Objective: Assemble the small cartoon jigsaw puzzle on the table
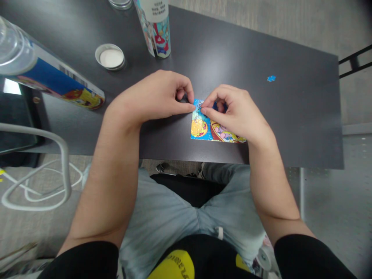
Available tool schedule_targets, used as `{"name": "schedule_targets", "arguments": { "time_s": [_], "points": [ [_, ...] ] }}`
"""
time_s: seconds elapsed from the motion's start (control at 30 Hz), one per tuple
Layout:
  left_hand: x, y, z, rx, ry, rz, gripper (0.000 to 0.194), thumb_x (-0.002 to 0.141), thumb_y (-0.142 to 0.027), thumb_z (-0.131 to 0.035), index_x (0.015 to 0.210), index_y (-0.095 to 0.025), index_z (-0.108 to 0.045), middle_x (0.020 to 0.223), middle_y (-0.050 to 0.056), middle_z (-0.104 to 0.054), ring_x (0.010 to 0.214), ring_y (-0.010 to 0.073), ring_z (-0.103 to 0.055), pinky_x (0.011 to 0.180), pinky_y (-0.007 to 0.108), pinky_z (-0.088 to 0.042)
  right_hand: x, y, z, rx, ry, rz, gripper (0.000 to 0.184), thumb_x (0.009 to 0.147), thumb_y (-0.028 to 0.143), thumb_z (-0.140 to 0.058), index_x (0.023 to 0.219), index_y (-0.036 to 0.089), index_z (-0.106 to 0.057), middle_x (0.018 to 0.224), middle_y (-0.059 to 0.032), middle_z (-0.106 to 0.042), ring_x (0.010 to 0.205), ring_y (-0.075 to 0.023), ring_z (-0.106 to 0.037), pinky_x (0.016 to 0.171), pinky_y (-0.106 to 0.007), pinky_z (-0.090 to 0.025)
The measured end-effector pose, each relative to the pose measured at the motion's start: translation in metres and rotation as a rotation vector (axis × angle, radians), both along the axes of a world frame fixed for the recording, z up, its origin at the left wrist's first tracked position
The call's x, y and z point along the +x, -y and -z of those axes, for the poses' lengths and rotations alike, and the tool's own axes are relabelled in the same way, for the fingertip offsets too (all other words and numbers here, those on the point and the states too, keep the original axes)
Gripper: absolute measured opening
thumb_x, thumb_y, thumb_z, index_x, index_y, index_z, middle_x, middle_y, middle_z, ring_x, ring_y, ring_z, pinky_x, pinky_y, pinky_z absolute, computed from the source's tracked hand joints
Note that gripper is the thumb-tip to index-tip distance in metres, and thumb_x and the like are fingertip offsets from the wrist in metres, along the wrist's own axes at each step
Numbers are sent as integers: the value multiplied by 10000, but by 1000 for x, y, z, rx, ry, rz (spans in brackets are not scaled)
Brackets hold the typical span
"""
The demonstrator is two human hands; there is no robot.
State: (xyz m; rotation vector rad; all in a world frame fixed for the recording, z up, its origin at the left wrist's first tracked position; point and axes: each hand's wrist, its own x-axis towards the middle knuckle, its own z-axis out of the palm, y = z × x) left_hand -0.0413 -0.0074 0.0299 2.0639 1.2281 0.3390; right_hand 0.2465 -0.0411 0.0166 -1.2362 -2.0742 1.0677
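One loose piece (271, 78) on table (305, 116); puzzle (199, 128) looks mostly assembled. Left hand (162, 95), right hand (235, 108) nearly closed at its corner; can't tell if gripping.

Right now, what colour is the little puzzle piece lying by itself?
The loose piece is blue, in the head view.

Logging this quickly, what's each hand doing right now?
Left hand: fingertips at the puzzle's edge; whether they grip it can't be told.
Right hand: pinched closed over the puzzle; any piece between the fingertips can't be made out.
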Motion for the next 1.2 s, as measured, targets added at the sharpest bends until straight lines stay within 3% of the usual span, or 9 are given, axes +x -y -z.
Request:
{"name": "schedule_targets", "arguments": {
  "time_s": [0.13, 0.27, 0.37, 0.47, 0.6, 0.7, 0.83, 0.97, 1.2],
  "points": [
    [0, 0, 0, 1, -9, 8, 276, 954, -549, -926, 1073, -299, -912, 943, 36, -742, 864, 270, -679, 777, 423, -454, -2, -2, 6, 89, 12, 7, 172, 1020, 408, -993, 1026, 353, -830, 1166, -122, -797, 1079, -401, -694, 923, -601, -634],
    [0, 0, -1, 7, -7, 3, 257, 954, -549, -901, 1052, -311, -894, 944, 41, -751, 855, 273, -677, 767, 431, -451, 3, -3, 1, 185, 12, 55, 202, 1085, 496, -983, 1076, 331, -867, 1131, -98, -818, 864, -313, -627, 856, -556, -604],
    [1, 1, -1, 20, 18, -11, 240, 973, -565, -886, 1016, -330, -866, 925, 44, -753, 867, 283, -677, 755, 436, -445, 34, -8, -13, 274, 2, 191, 302, 1131, 623, -980, 1104, 339, -880, 1131, -108, -852, 883, -319, -661, 859, -548, -618],
    [5, 1, 1, 56, 46, -11, 282, 974, -599, -908, 964, -332, -821, 891, 46, -742, 862, 286, -661, 733, 436, -407, 90, -17, -19, 359, 104, 328, 282, 1106, 573, -961, 1186, 307, -909, 1122, -103, -893, 875, -260, -726, 800, -466, -576],
    [13, -2, 6, 101, 2, -25, 322, 927, -596, -949, 936, -310, -801, 892, 42, -747, 810, 258, -619, 698, 421, -338, 159, -34, 7, 388, 123, 647, 323, 1028, 379, -911, 1331, 266, -908, 1133, -99, -859, 765, -210, -625, 728, -419, -483],
    [16, -5, 6, 103, -80, -32, 361, 906, -616, -948, 966, -286, -816, 926, 36, -766, 807, 244, -624, 692, 420, -351, 181, -47, 38, 383, 117, 814, 341, 965, 358, -941, 1289, 271, -883, 1092, -73, -792, 754, -223, -596, 812, -462, -595],
    [17, -8, 4, 87, -120, -20, 396, 933, -670, -913, 1006, -288, -838, 950, 37, -785, 824, 260, -664, 711, 418, -381, 175, -58, 57, 319, 282, 819, 466, 991, 366, -939, 1446, 283, -885, 1394, -155, -767, 1104, -333, -793, 1100, -553, -717],
    [16, -12, 7, 80, -104, -47, 386, 963, -704, -871, 954, -322, -812, 918, 43, -801, 789, 281, -679, 699, 417, -372, 156, -62, 55, 335, 354, 830, 244, 1061, 351, -890, 1299, 299, -896, 1425, -154, -778, 1440, -373, -776, 1282, -554, -675],
    [18, -10, 5, 95, -97, -44, 398, 1007, -702, -830, 970, -307, -803, 893, 38, -817, 785, 282, -703, 715, 395, -387, 141, -61, 50, 327, 196, 716, 198, 1022, 348, -934, 1184, 234, -928, 1316, -142, -814, 1118, -297, -810, 1165, -496, -695]
  ]
}}
